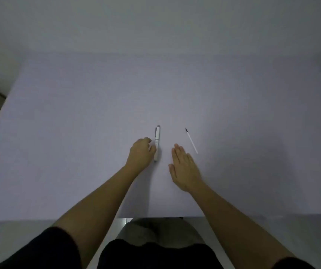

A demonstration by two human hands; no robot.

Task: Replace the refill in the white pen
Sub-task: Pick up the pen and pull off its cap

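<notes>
We see a dim, flat scene with a cool grey-violet cast over the surface (78,133). The light is soft and seems to fall from above, a little to the left: a faint shadow lies just right of the white pen (157,142), and a broad, vague one darkens the surface on the right. There is no glare. We notice wide-angle bending at the edges, darkened corners, and slight softness and grain throughout; the dark sleeves (39,249) lose all detail.
</notes>
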